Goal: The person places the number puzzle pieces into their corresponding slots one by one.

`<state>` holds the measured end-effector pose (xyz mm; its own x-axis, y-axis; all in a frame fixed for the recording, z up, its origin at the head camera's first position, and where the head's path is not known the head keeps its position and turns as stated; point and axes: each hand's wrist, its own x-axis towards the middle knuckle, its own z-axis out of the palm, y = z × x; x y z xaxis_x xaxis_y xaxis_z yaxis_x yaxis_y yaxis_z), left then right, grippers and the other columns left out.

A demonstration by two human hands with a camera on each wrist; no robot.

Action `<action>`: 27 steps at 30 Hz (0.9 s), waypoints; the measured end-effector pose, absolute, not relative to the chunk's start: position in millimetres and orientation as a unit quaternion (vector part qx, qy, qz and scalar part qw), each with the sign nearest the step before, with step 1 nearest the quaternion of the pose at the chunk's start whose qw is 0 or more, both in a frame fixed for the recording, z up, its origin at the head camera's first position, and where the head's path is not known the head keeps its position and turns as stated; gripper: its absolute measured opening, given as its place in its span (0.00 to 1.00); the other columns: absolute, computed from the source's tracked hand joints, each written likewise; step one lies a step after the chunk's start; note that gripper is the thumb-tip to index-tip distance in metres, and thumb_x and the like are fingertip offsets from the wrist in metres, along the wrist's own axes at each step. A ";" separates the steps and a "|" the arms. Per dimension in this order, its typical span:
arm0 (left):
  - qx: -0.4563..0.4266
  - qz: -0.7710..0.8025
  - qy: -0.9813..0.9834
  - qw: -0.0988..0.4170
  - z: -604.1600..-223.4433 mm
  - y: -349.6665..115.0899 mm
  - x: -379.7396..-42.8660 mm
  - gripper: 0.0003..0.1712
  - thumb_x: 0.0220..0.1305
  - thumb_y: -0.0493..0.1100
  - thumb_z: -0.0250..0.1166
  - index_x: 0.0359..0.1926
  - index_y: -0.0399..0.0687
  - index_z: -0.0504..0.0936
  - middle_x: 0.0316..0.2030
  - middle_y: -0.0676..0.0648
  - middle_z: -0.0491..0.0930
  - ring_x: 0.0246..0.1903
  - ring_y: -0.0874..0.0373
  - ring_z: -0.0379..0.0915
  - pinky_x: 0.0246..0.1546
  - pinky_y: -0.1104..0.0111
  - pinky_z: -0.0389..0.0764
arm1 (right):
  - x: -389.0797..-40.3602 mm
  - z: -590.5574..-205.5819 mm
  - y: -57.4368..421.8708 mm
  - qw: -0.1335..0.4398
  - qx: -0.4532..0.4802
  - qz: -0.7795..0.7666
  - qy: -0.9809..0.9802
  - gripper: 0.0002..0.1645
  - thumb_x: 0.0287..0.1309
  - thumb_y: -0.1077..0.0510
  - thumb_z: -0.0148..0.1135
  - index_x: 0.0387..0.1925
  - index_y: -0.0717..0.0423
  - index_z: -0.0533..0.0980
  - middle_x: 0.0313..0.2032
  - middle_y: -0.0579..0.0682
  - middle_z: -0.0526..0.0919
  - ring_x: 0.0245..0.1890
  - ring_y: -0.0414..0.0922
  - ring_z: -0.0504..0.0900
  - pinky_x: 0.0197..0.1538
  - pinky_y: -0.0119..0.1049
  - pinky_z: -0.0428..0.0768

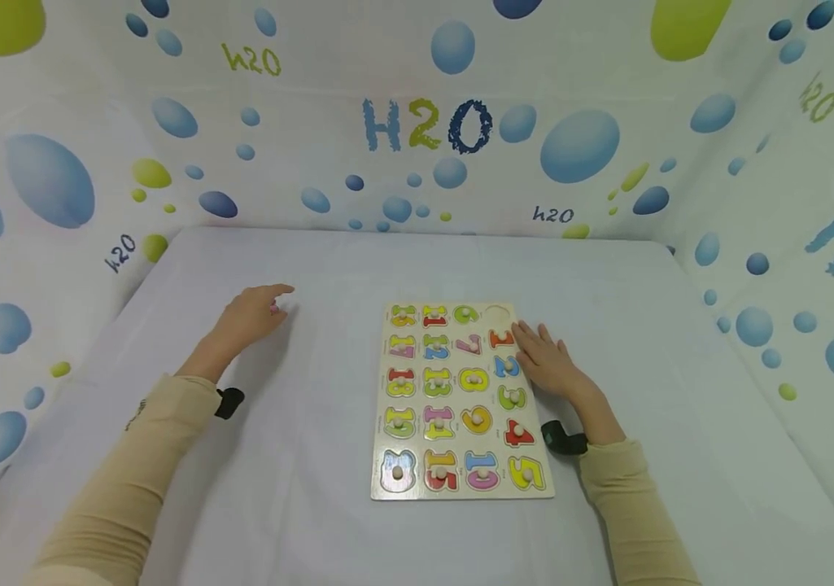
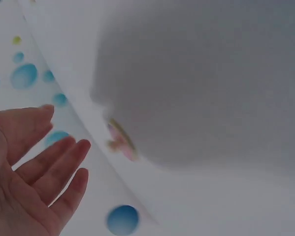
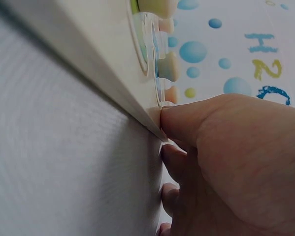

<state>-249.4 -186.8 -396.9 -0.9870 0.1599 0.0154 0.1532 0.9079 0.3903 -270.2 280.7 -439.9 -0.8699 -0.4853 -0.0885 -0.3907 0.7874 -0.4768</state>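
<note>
A small pink piece with a knob point(image 2: 120, 141) shows tilted and blurred in the left wrist view, a gap away from the fingers. My left hand point(image 1: 250, 316) hovers at the left over the white table with its fingers extended, and the piece peeks out by its fingertips in the head view. A wooden number puzzle board point(image 1: 417, 439) lies flat right of centre, filled with colourful knobbed number pieces. One round recess point(image 1: 499, 315) at its top right corner holds no piece. My right hand point(image 1: 550, 362) rests along the board's right edge, thumb touching the rim and the other fingers beside it.
A white cloth point(image 1: 299, 505) covers the table. Behind it and at both sides stand white hangings point(image 1: 314, 106) printed with blue and green drops and H2O lettering. Dark devices point(image 1: 565, 439) are strapped at both wrists, below beige sleeves point(image 1: 632, 505).
</note>
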 end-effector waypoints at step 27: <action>0.104 0.179 0.978 0.023 -422.5 -222.7 -264.3 0.20 0.58 0.35 0.62 0.49 0.25 0.75 0.41 0.30 0.73 0.41 0.38 0.70 0.44 0.48 0.70 | -271.3 -446.1 282.7 0.092 -0.238 -0.232 0.939 0.32 0.71 0.56 0.41 0.70 0.66 0.48 0.69 0.64 0.47 0.67 0.65 0.36 0.61 0.64 0.35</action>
<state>-264.3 -222.7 -422.5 -0.9772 0.2124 -0.0078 0.1959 0.9143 0.3544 -271.3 282.7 -446.1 -0.8696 -0.4898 -0.0620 -0.4044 0.7788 -0.4795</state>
